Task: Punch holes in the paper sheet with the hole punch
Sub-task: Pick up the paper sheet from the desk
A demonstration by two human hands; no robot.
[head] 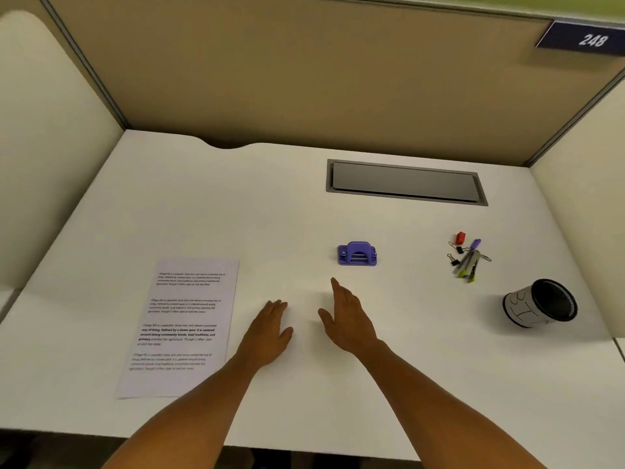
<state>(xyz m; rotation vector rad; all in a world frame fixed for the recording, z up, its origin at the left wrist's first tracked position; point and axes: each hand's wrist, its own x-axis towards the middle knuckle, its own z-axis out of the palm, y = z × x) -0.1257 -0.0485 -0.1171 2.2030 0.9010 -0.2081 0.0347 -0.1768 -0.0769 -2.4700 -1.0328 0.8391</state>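
Observation:
A printed paper sheet [182,326] lies flat on the white desk [236,204], left of centre, with several blocks of text on it. A small purple hole punch [357,253] stands on the desk beyond my hands, right of the sheet. My left hand [269,331] rests palm down just right of the sheet's edge, holding nothing. My right hand [345,316] hovers with fingers extended, pointing toward the punch, a short way in front of it and not touching it.
A grey cable hatch [406,182] is set into the desk at the back. At the right lie pens, binder clips and a red eraser [466,258]. A mesh pen cup [541,304] lies tipped on its side. Partition walls enclose three sides.

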